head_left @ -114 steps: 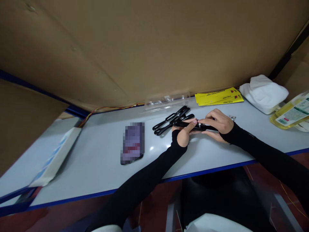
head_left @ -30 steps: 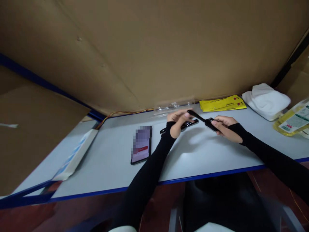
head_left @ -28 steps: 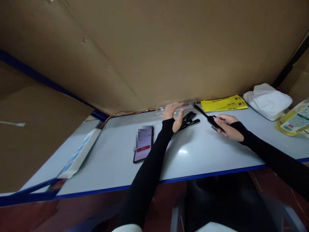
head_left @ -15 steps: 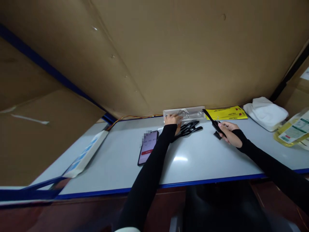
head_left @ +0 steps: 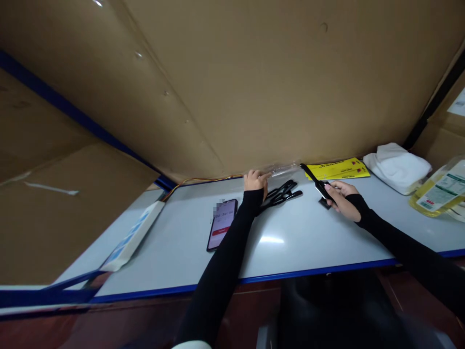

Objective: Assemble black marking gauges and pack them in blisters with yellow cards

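At the back of the table, my left hand [head_left: 255,180] has its fingers closed on the left end of a clear plastic package [head_left: 285,169]. Just in front lies a small pile of slim black plastic tools [head_left: 283,193], partly behind that hand and sleeve. My right hand [head_left: 343,196] grips another long black tool [head_left: 313,179], its tip pointing up and left. I cannot make out the exact kind of these tools. Under the right fingers a small black piece [head_left: 324,203] shows at the tabletop.
Yellow printed sheets [head_left: 337,169] lie against the cardboard wall [head_left: 254,87]. On the right are a folded white cloth [head_left: 397,167] and a bottle of yellow liquid [head_left: 436,194]. A phone [head_left: 221,225] with a running timer lies left of my arm; a white-and-blue box [head_left: 136,237] sits farther left.
The clear package has shifted and turned under my left hand, which has moved slightly left. My right hand still holds the black tool in nearly the same place.
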